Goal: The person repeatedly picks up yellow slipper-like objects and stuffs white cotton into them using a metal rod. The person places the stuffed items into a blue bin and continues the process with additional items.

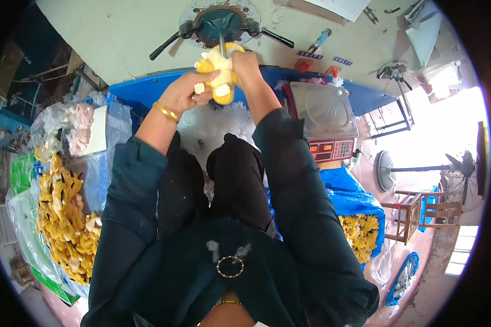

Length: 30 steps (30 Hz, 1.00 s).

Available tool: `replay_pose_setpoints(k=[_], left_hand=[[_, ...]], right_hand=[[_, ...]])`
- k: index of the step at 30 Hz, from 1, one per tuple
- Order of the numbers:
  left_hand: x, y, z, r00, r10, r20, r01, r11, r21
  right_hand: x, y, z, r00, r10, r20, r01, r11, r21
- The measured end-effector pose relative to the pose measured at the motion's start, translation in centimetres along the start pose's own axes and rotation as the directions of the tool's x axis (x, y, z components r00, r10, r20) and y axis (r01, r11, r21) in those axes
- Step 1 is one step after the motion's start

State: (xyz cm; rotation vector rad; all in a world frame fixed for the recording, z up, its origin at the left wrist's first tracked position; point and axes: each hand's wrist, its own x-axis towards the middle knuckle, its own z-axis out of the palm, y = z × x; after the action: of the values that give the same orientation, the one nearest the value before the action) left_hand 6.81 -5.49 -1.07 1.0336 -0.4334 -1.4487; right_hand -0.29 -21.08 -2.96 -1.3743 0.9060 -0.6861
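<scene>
A small yellow and cream plush toy [222, 80] with white paws hangs at the thin metal nozzle [222, 43] of the machine in front of me. The nozzle's tip is hidden at the toy's upper end. My left hand [188, 92] is closed round the toy's left side, a gold bangle on its wrist. On the other side my right hand [245, 66] grips the toy near the nozzle, its fingertips mostly out of sight behind the fabric. The nozzle comes out of a round dark port [218, 26] with a black-handled clamp on either side.
A red digital scale [330, 117] stands at the right, near a blue-lined bin of yellow plush pieces [360, 231]. More yellow plush skins [65, 218] are heaped at the left. White stuffing fluff [215, 122] lies below my hands. Red buttons [304, 65] sit on the machine panel.
</scene>
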Motion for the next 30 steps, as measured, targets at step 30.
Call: replay_pose_setpoints(k=[30], left_hand=[[-1.0, -1.9, -2.9, 0.995, 0.096, -0.026, -0.092, 0.990, 0.105]], right_hand=[[-7.8, -0.4, -1.1, 0.988, 0.110, 0.113, -0.148, 0.891, 0.430]])
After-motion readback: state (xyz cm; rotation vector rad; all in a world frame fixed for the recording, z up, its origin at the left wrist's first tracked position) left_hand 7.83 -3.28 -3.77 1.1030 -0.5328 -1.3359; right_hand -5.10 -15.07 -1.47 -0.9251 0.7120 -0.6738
